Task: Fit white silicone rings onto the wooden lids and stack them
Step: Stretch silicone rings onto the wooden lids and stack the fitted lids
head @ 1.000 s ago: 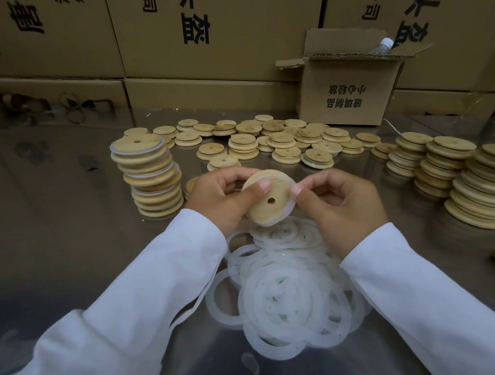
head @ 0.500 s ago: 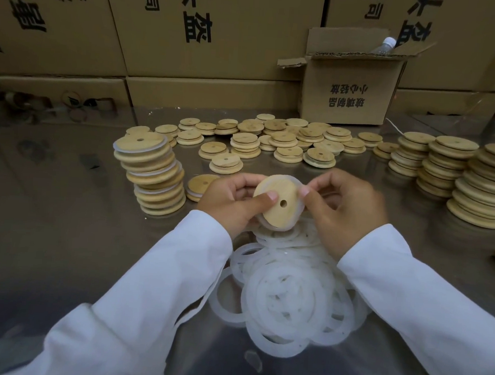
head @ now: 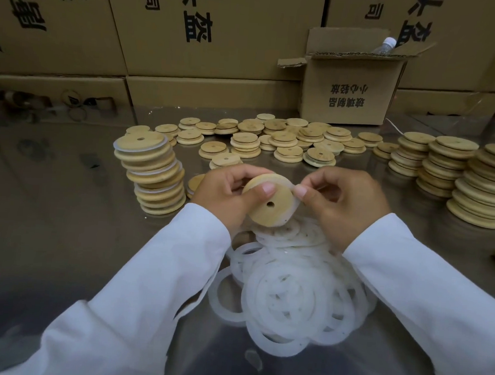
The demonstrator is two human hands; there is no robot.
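My left hand grips a round wooden lid with a small centre hole, thumb pressed on its face, tilted toward me. A white silicone ring runs around the lid's right rim, and my right hand pinches it at the upper right edge. Below my hands lies a loose heap of white silicone rings on the metal table. To the left stands a leaning stack of ringed lids.
Several loose bare lids are scattered across the far table. Tall lid stacks stand at the right. An open cardboard box with a bottle sits at the back, in front of a wall of large cartons.
The lid has turned a little in my hands, and my right fingers have shifted to pinch the ring at the lid's upper right rim. The view has drifted slightly.
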